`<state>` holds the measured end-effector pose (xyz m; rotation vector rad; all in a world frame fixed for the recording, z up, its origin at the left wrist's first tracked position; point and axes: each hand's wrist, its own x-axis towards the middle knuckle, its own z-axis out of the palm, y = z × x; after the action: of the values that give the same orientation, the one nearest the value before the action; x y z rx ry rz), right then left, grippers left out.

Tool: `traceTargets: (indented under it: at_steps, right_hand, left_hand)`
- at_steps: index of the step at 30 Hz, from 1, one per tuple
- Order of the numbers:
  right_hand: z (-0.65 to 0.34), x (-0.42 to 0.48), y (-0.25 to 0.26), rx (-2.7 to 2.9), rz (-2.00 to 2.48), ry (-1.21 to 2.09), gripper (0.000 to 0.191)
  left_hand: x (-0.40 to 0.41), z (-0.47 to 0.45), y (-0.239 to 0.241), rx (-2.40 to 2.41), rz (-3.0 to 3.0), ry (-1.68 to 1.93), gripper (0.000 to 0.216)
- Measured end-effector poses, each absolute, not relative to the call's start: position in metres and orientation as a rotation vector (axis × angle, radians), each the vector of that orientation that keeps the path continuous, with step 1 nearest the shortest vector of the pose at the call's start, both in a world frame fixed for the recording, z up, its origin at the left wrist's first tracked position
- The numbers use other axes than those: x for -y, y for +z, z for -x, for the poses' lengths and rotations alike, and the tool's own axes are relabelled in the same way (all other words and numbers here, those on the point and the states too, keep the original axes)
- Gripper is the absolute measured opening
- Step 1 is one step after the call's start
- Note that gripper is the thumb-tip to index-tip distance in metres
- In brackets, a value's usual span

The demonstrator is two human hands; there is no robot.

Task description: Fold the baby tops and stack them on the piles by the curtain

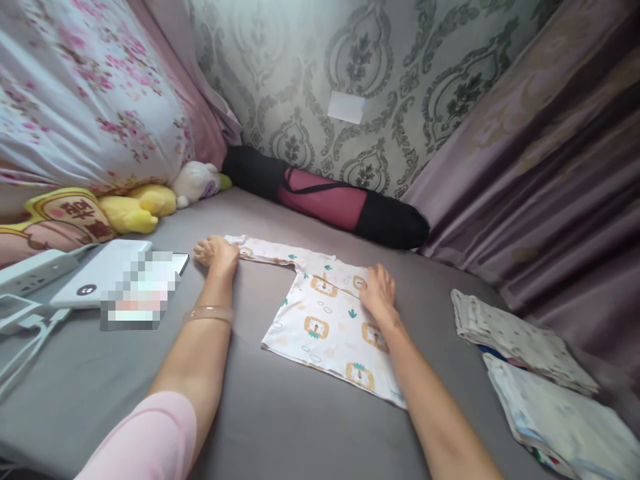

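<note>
A small white long-sleeved shirt with lion faces and green leaves lies spread on the grey sheet. Its left sleeve stretches out sideways, while the other sleeve cannot be seen in full. At that left sleeve's cuff is my left hand, fingers curled and thumb against the cloth. My right hand grips the fabric at the shirt's right edge, near the shoulder; its fingertips are partly hidden. My right forearm covers part of the shirt's right side.
Folded clothes lie in stacks at the right. A white power strip, cables and a white box are at the left. Plush toys and a black-and-pink roll bag line the back, before a patterned wall.
</note>
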<state>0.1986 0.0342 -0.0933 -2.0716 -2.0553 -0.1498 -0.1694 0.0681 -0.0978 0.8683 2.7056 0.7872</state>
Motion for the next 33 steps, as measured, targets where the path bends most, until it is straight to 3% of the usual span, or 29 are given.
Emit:
traceTargets:
  at_steps: [2,5,10,14,20,24,28,33]
  right_hand:
    - [-0.165,-0.034,-0.084,2.088,1.879,-0.027,0.035]
    - [-0.107,-0.036,-0.080,2.230,1.674,0.410,0.024]
    - [-0.048,-0.035,-0.088,2.208,1.779,0.319,0.025]
    - [-0.040,-0.033,-0.092,2.192,1.887,0.246,0.025]
    - [-0.046,-0.034,-0.096,2.262,1.840,0.255,0.040]
    - [-0.050,-0.035,-0.095,2.316,1.788,0.335,0.045]
    - [-0.053,-0.037,-0.094,2.338,1.741,0.373,0.048]
    - [-0.064,-0.052,-0.095,2.319,1.582,0.562,0.034]
  left_hand:
    - [-0.072,0.172,-0.098,-2.681,-0.890,0.774,0.044]
    - [-0.077,0.175,-0.099,-2.600,-0.944,0.868,0.036]
    - [-0.097,0.175,-0.097,-2.219,-0.843,1.353,0.022]
    - [-0.117,0.165,-0.091,-1.497,-0.386,1.735,0.005]
    - [-0.129,0.160,-0.082,-0.754,-0.230,1.778,0.008]
    - [-0.128,0.151,-0.075,-0.586,-0.234,1.783,0.018]
    - [-0.127,0.134,-0.060,-0.547,-0.346,1.814,0.013]
    - [-0.119,0.122,-0.040,-0.665,-0.585,1.872,0.011]
